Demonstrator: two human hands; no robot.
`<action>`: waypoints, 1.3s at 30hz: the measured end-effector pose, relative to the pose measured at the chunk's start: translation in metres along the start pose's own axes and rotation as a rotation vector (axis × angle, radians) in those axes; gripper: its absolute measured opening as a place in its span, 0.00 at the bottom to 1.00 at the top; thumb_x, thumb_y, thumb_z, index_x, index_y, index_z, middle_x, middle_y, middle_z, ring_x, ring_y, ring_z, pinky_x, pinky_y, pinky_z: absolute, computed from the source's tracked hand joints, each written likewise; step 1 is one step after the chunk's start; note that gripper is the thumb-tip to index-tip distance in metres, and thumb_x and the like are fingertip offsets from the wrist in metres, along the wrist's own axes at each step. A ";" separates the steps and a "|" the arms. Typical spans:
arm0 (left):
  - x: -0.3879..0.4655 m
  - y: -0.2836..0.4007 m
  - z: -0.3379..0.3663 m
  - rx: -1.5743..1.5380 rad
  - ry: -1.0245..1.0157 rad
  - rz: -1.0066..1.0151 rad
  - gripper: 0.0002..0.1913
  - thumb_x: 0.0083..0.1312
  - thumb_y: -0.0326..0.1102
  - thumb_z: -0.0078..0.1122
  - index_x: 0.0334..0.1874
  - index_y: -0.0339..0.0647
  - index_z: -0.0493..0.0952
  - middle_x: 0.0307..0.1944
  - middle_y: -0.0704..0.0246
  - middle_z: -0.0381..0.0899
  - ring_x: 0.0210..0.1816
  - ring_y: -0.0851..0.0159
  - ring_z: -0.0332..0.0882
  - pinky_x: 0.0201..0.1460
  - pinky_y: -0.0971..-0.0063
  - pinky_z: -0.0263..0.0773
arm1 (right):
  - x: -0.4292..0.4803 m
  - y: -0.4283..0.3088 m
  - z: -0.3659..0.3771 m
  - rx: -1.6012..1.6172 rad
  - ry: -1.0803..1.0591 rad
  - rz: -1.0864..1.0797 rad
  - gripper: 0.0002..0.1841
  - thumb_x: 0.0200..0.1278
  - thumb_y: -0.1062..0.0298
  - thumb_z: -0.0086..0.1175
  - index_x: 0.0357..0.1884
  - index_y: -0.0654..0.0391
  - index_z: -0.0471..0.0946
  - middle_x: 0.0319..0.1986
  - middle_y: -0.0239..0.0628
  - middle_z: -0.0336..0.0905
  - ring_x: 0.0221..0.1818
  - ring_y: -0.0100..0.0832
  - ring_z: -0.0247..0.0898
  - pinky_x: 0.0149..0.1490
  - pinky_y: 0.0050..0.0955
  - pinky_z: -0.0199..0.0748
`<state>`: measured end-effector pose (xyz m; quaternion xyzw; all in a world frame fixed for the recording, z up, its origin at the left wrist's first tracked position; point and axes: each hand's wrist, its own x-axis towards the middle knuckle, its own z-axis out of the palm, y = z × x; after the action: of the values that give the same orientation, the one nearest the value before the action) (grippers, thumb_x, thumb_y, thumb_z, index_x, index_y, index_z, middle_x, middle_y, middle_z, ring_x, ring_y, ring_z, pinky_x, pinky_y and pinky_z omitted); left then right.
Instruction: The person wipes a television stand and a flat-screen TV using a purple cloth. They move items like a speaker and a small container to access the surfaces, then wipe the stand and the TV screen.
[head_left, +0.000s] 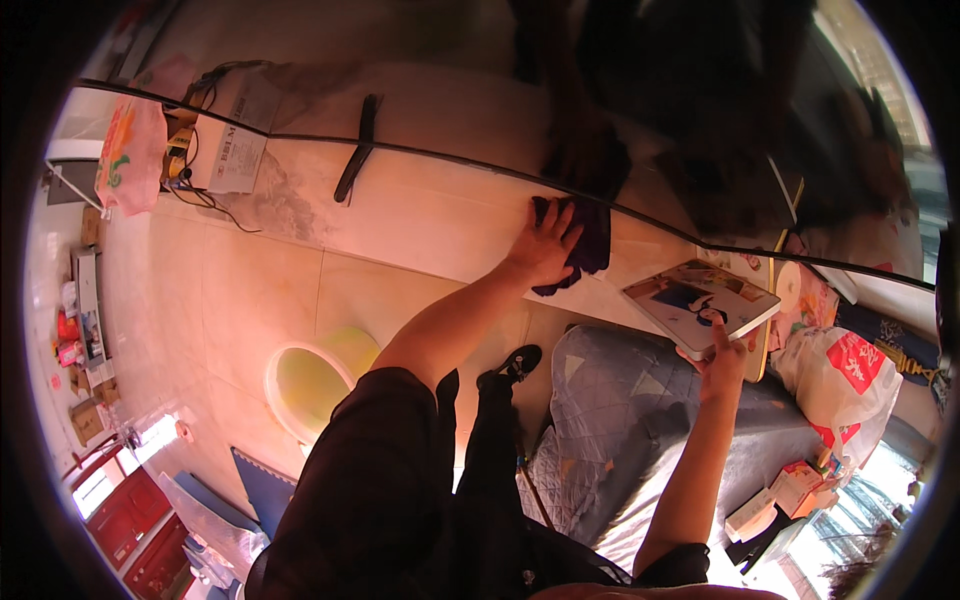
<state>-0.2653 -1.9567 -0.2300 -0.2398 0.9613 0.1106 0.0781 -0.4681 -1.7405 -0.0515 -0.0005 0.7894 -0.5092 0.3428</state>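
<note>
My left hand (545, 244) lies spread, palm down, on a dark cloth (592, 241) on the pale ledge (442, 217) below a glossy dark panel (465, 82). The cloth shows around the fingers and hangs slightly past the ledge's front edge. To the right, my right hand (718, 352) grips the near corner of a framed picture (701, 304), with one finger on its face and the others under its edge. The picture is tilted. Behind it stands part of a yellow-edged board (765, 352).
On the ledge lie a black strip (354, 174), a white box (238, 154), cables and a pink bag (131, 157). A pale bucket (307, 390) stands on the floor. At right are a plastic-covered grey padded piece (622, 397) and a white-and-red plastic bag (840, 382).
</note>
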 end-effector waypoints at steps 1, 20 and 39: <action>0.001 -0.006 -0.002 -0.021 -0.015 -0.070 0.41 0.60 0.60 0.55 0.73 0.46 0.60 0.76 0.53 0.47 0.76 0.45 0.42 0.72 0.33 0.36 | 0.001 -0.002 0.001 -0.001 0.000 0.007 0.23 0.65 0.56 0.60 0.48 0.69 0.72 0.42 0.46 0.76 0.41 0.40 0.80 0.38 0.44 0.87; -0.185 -0.168 0.002 -0.032 0.053 -1.088 0.29 0.52 0.42 0.63 0.58 0.42 0.73 0.58 0.47 0.70 0.61 0.45 0.66 0.55 0.54 0.76 | 0.013 -0.004 -0.004 -0.090 -0.053 -0.025 0.21 0.65 0.57 0.60 0.50 0.64 0.72 0.41 0.41 0.77 0.38 0.35 0.80 0.36 0.41 0.87; -0.055 0.032 -0.004 -0.243 0.154 -0.144 0.32 0.49 0.46 0.71 0.59 0.54 0.76 0.72 0.58 0.56 0.68 0.45 0.54 0.65 0.46 0.60 | 0.018 -0.015 0.061 0.325 0.051 0.054 0.22 0.65 0.55 0.59 0.51 0.63 0.71 0.46 0.46 0.76 0.41 0.45 0.80 0.46 0.49 0.86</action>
<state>-0.2330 -1.9058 -0.2094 -0.3235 0.9244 0.2014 -0.0175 -0.4540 -1.8028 -0.0639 0.0891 0.7049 -0.6206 0.3318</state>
